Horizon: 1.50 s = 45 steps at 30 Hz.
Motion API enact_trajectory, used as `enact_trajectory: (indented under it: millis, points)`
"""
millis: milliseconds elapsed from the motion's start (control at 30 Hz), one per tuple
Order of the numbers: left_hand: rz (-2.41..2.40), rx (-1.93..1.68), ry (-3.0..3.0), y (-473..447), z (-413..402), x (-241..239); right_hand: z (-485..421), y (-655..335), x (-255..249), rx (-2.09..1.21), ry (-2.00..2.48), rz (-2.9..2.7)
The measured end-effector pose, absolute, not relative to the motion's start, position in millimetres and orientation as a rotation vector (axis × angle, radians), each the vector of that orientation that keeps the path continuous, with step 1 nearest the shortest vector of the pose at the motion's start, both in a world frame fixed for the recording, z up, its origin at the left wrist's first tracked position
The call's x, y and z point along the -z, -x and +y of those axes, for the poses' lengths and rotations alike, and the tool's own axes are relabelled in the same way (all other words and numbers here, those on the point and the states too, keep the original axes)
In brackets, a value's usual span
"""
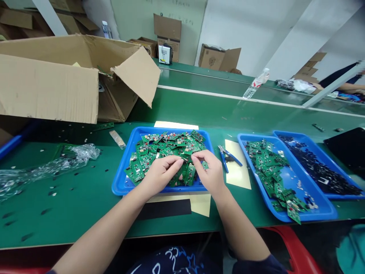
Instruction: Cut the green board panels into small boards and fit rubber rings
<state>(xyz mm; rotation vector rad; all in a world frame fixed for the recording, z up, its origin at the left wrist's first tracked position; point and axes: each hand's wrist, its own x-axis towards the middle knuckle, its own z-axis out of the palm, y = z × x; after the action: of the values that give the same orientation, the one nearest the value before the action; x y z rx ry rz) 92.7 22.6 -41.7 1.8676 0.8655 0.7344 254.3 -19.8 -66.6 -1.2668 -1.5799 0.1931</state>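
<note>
Both my hands are over a blue tray (119, 179) heaped with small green circuit boards (145, 161). My left hand (162, 171) is closed in a pinch, thumb against forefinger, pointing right. Opposite it, my right hand (209, 171) is also pinched, its fingertips a short gap away. A small dark piece shows between the two sets of fingertips, too small and too mixed with the boards behind to name. Blue-handled nippers (231, 156) lie just right of the tray, partly on a yellow sheet (239, 177).
A second blue tray (316, 217) of circuit boards stands to the right, beside a tray of black parts (322, 167). A large open carton (51, 87) fills the back left. Clear plastic wrap (57, 167) lies left; a water bottle (256, 84) stands behind.
</note>
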Motion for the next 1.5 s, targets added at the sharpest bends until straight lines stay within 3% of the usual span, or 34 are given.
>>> enact_trajectory:
  millis: [133,300,467,1233,1367,1500]
  points:
    - [0.745,-0.602,-1.974,-91,24,43,-19,-253,71,-0.094,1.176,-1.592]
    - [0.858,-0.855,-2.075,-89,30,49,-21,-255,69,-0.204,1.217,-1.308]
    - [0.815,-0.912,-2.160,-89,32,53,-23,-253,62,-0.401,1.202,-1.448]
    - [0.846,-1.038,-2.212,-88,37,61,-21,-253,67,-0.120,1.116,-1.676]
    - [0.819,-1.155,-2.308,-87,38,61,-19,-258,66,-0.403,1.179,-1.629]
    - [0.793,-1.282,-2.426,-85,39,60,-16,-258,66,-1.046,1.194,-1.247]
